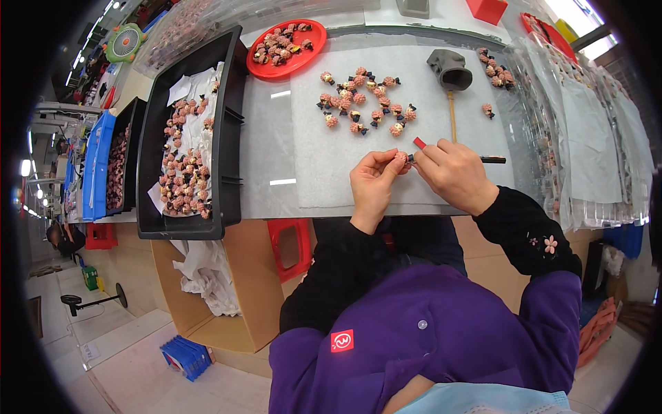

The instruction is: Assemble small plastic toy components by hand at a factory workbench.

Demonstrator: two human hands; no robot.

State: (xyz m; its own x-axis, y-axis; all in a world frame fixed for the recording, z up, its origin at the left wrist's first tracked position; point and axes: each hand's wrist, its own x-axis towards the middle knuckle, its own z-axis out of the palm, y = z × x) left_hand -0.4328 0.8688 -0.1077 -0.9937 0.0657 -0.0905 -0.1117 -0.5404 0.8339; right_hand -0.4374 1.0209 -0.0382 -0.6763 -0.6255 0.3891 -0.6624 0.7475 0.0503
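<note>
My left hand [374, 185] is closed, thumb and fingers pinching a small pink figurine [401, 157] with a dark part. My right hand [454, 174] is closed around a slim black pen-shaped tool [494, 160]; its working end meets the figurine or lies right beside it. A small red piece [419, 143] shows at the right fingers; what it is I cannot make out. Beyond both hands, several similar pink, cream and dark figurines [358, 99] lie loose on a white sheet [314, 165]. A grey cup-like piece on a wooden stick [453, 117] lies just past my right hand.
A black crate [233, 131] of figurines on paper stands at left, with a red plate [321, 52] of more beyond it. Stacked clear trays with white sheets [593, 138] line the right side. Below the table's left end are a cardboard box [258, 297] and a red stool [303, 248].
</note>
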